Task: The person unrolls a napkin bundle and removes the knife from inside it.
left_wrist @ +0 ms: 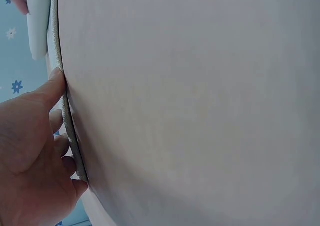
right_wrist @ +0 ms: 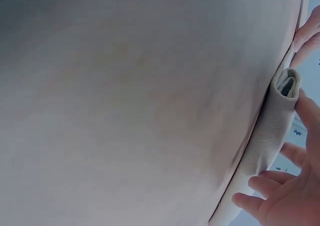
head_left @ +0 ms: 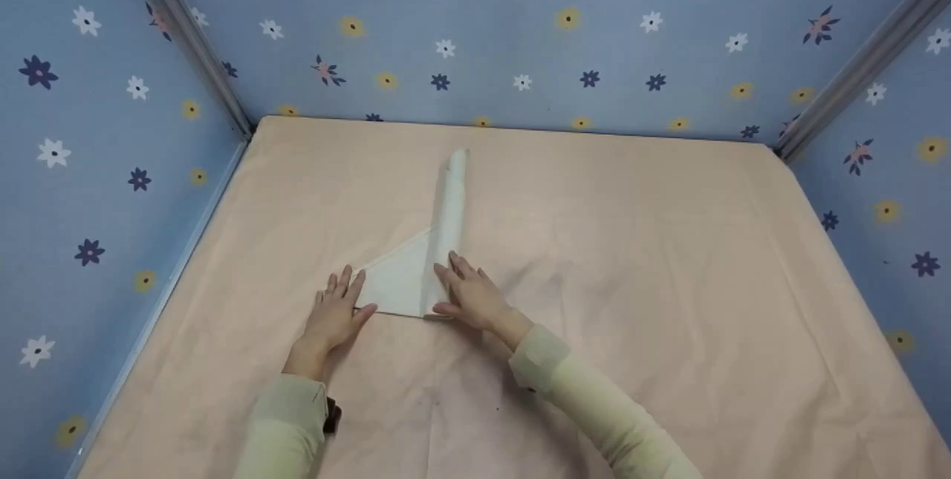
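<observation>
A white cloth (head_left: 395, 287) lies on the table, its right part rolled into a long tube (head_left: 454, 200) pointing away from me. The left part stays flat, with a slanted far edge. My left hand (head_left: 333, 317) rests on the flat part's left corner, thumb at the near edge. In the left wrist view, its fingertips touch the cloth's border. My right hand (head_left: 479, 299) lies on the near end of the roll, fingers spread and fairly straight. The right wrist view shows the roll's end (right_wrist: 286, 88) with layers coiled inside, and the fingers touching along its side.
A pale peach cover (head_left: 669, 278) with soft wrinkles spreads over the table. Blue flower-patterned panels (head_left: 505, 48) stand at the back and both sides, with grey metal posts (head_left: 193, 37) at the corners.
</observation>
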`<state>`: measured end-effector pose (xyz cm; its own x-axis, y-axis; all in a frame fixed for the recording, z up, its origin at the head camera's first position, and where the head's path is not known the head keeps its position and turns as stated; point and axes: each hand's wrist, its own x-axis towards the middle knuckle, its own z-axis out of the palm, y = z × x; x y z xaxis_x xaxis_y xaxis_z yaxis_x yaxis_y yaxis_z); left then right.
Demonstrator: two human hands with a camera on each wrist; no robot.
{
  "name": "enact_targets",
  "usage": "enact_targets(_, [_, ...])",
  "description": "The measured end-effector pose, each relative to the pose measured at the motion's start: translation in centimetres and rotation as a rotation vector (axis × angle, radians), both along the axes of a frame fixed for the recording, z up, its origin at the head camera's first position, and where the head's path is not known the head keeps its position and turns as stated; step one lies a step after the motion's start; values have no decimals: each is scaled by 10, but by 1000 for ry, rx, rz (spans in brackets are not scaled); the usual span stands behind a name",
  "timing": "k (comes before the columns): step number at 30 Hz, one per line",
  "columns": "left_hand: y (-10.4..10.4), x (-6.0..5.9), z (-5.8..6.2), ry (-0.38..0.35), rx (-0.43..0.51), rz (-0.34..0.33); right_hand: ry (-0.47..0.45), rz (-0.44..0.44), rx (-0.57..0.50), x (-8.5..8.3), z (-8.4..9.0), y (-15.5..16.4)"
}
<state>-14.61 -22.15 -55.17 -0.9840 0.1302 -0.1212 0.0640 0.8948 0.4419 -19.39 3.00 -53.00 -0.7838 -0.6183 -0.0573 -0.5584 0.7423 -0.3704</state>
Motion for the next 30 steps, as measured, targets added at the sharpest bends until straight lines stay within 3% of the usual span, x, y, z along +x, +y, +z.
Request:
enact_targets(15, [0, 1, 0, 15, 2, 6, 17, 21, 18, 1, 2, 6])
enact_targets(30, [0, 1, 0, 29, -12, 7, 39, 15, -9, 3, 0, -14])
